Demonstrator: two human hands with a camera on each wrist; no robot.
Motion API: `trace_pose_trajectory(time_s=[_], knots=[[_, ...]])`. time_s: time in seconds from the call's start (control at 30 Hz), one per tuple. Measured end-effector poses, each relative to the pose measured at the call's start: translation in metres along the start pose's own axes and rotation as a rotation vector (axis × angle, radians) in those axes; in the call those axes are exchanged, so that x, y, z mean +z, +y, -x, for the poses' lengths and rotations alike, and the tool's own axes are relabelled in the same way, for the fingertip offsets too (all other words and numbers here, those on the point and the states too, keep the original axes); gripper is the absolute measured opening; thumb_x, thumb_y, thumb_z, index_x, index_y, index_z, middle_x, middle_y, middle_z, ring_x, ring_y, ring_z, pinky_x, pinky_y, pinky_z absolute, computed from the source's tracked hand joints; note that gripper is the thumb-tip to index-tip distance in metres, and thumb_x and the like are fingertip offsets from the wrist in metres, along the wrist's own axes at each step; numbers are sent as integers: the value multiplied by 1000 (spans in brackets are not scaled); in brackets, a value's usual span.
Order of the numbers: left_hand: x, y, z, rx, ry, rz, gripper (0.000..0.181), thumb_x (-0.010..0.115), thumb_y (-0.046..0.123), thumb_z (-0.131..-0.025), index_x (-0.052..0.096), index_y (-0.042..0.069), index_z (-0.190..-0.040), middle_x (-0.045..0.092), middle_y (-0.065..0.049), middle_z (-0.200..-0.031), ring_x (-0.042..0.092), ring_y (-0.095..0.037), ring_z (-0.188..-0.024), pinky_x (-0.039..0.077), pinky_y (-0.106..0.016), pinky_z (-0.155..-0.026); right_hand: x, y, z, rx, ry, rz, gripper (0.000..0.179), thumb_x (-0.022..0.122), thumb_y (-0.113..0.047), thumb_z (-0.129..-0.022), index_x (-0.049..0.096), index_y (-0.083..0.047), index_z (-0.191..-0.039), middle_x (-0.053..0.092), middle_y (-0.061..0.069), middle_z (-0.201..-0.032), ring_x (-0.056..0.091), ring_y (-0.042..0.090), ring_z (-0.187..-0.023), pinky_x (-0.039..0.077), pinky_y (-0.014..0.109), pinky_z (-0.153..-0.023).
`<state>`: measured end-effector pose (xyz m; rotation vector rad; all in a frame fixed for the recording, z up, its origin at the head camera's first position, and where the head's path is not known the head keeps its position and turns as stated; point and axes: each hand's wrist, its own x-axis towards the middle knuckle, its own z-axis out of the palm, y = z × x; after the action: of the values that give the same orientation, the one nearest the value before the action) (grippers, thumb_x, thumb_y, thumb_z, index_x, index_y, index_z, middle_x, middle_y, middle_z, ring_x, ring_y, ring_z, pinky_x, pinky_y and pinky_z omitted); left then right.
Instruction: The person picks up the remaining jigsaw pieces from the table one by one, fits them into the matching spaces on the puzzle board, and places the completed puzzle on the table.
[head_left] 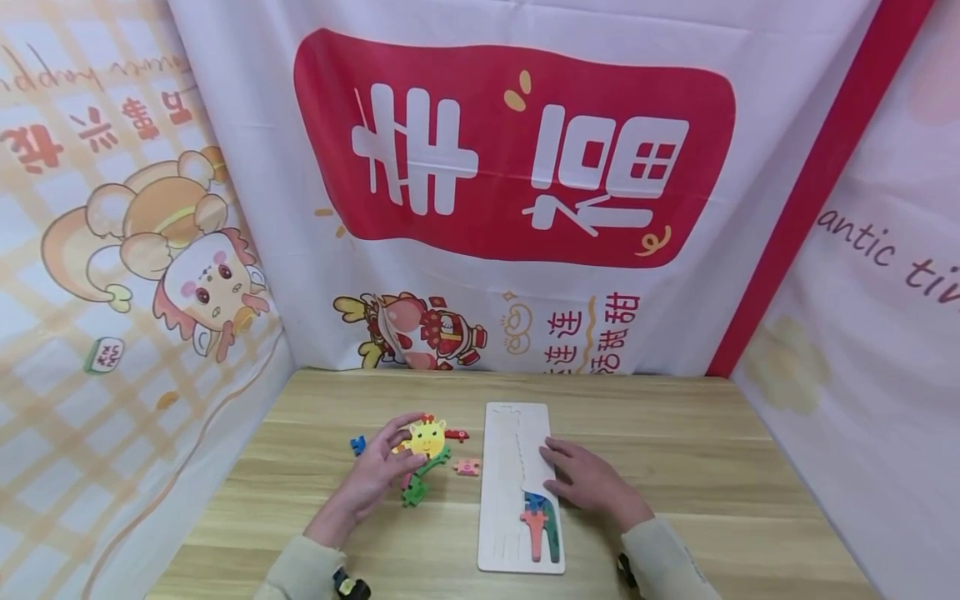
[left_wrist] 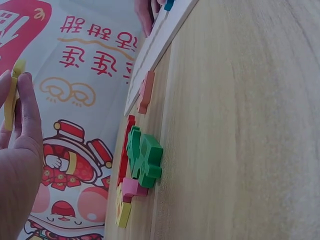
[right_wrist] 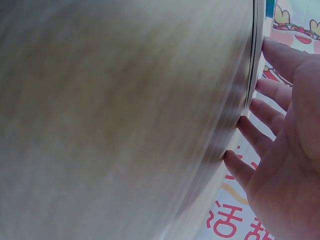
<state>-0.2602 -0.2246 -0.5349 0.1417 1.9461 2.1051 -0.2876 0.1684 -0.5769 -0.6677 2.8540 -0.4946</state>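
Note:
My left hand [head_left: 372,468] pinches a yellow giraffe-head puzzle piece [head_left: 427,439] between thumb and fingers, held above the loose pieces. In the left wrist view that piece [left_wrist: 11,102] shows edge-on, away from the table. My right hand [head_left: 592,479] rests at the right edge of a white wooden puzzle board [head_left: 501,475], fingers spread and fairly straight, fingertips touching it. Set in the board's lower right are a blue piece [head_left: 535,502], a coral piece [head_left: 536,533] and a dark green piece [head_left: 552,533]. The rest of its giraffe-shaped outline shows bare wood.
Loose pieces lie left of the board: a pink one [head_left: 467,467], a red one [head_left: 457,435], a green one [head_left: 414,492] and a blue one [head_left: 357,445]. The wooden table [head_left: 675,450] meets a printed cloth [head_left: 510,167] at the back.

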Motion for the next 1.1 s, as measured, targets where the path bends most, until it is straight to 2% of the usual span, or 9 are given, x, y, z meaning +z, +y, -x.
trace_pose_trajectory(time_s=[0.1, 0.27, 0.37, 0.57, 0.67, 0.83, 1.0, 1.1], knots=[[3, 0, -1, 26, -23, -17, 77, 80, 15, -90, 42, 31, -155, 45, -13, -150, 64, -27, -123, 52, -50, -109, 0, 0, 0, -4, 6, -5, 62, 64, -46, -101, 47, -22, -156, 39, 3, -166, 38, 32, -152, 36, 57, -122], [7, -3, -5, 47, -37, -74, 81, 83, 17, -87, 42, 26, -156, 47, -13, -150, 63, -28, -126, 58, -38, -102, 1, 1, -1, -14, 10, 6, 62, 63, -47, -101, 47, -22, -156, 39, 3, -166, 38, 31, -152, 36, 56, -122], [8, -5, -8, 45, -23, -105, 79, 84, 20, -87, 44, 27, -155, 49, -14, -147, 64, -27, -125, 59, -36, -100, 2, 2, -2, -18, 11, 3, 62, 63, -47, -101, 48, -22, -156, 39, 3, -166, 38, 31, -152, 36, 56, -122], [13, -7, -16, 43, -7, -156, 75, 81, 18, -90, 45, 25, -155, 50, -18, -143, 69, -26, -112, 57, -51, -102, 3, 3, -2, -14, 11, 3, 63, 63, -48, -101, 47, -23, -156, 39, 3, -166, 38, 31, -152, 36, 56, -122], [17, -8, -22, 40, -1, -171, 73, 80, 17, -91, 45, 23, -155, 50, -20, -140, 70, -25, -108, 56, -54, -102, 4, 3, -2, -12, 13, 2, 63, 64, -48, -100, 48, -23, -156, 39, 3, -166, 38, 31, -152, 37, 56, -122], [26, -13, -34, 43, 18, -223, 72, 80, 17, -91, 46, 20, -154, 51, -22, -135, 70, -24, -107, 58, -51, -100, 4, 3, -1, -18, 7, -6, 63, 63, -48, -100, 47, -22, -156, 38, 3, -166, 38, 31, -152, 36, 57, -122], [41, -15, -49, 52, 25, -272, 71, 81, 19, -91, 48, 23, -153, 55, -19, -130, 69, -23, -104, 60, -49, -96, 4, 4, -1, -24, 11, -7, 63, 63, -48, -101, 48, -21, -156, 38, 4, -166, 38, 32, -152, 35, 57, -122], [51, -18, -61, 66, 26, -287, 71, 81, 16, -90, 48, 20, -153, 57, -18, -128, 69, -21, -99, 60, -50, -95, 4, 3, -1, -30, 18, -1, 62, 63, -47, -101, 48, -21, -155, 38, 5, -166, 38, 33, -152, 35, 57, -122]])
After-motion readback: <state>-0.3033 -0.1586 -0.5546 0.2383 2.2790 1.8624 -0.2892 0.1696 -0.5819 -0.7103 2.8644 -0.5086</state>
